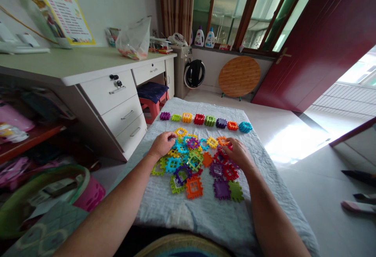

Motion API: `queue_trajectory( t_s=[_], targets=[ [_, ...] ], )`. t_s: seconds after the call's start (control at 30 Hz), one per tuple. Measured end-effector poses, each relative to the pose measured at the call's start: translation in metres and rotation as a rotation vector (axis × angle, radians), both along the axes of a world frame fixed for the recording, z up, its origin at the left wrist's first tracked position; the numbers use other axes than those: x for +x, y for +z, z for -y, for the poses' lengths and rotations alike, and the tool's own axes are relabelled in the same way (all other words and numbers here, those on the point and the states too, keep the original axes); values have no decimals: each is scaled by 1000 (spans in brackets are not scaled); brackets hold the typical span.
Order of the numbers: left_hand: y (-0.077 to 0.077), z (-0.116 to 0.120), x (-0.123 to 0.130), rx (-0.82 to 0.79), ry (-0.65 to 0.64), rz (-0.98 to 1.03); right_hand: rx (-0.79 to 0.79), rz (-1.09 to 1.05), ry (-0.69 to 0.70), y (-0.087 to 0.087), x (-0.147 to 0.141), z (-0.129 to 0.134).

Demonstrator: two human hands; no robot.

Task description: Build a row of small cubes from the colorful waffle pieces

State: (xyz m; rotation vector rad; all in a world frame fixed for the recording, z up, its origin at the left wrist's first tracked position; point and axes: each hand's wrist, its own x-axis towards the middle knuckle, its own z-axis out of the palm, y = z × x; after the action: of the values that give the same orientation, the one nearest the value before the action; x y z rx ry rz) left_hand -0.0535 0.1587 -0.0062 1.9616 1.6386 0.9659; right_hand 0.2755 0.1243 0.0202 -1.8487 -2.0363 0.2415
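A loose pile of colourful interlocking plastic building tiles, some with window-like openings, lies on the cloth-covered table. My left hand is at the pile's left edge, beside a yellow tile and light blue tiles. Its fingers are slightly bent and apart, with nothing visible between them. On the right, my right hand reaches over red tiles, fingers loosely stretched near an orange tile. Its fingertips partly cover the pieces under them. Nearer me lie a purple tile and another orange tile.
Across the table's far side runs a row of small tile blocks sorted by colour, from a purple block to a blue block. A white desk and red stool stand left. A round wooden tabletop leans behind.
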Motion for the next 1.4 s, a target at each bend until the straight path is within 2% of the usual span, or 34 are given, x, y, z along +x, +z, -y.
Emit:
queue_trajectory(
  t_s=[0.4,0.57,0.73,0.87,0.97,1.03,1.17,1.4],
  targets=[
    [-1,-1,0,1,-15,8,-95,160,-71,13,-16,12],
    [1,0,0,-3,-14,9,-142,249,-157,19,-21,16],
    [1,0,0,-1,-11,6,-131,240,-140,16,-23,17],
    [1,0,0,1,-15,20,-36,52,-135,10,-8,8],
    [1,0,0,0,-14,22,106,-105,-236,6,19,-2],
    [1,0,0,-1,-14,19,176,-133,-299,3,37,-8],
    [1,0,0,-5,-20,13,114,-71,-279,-5,54,-14],
    [2,1,1,-14,-17,21,-75,130,-230,-9,39,-15]
  ],
)
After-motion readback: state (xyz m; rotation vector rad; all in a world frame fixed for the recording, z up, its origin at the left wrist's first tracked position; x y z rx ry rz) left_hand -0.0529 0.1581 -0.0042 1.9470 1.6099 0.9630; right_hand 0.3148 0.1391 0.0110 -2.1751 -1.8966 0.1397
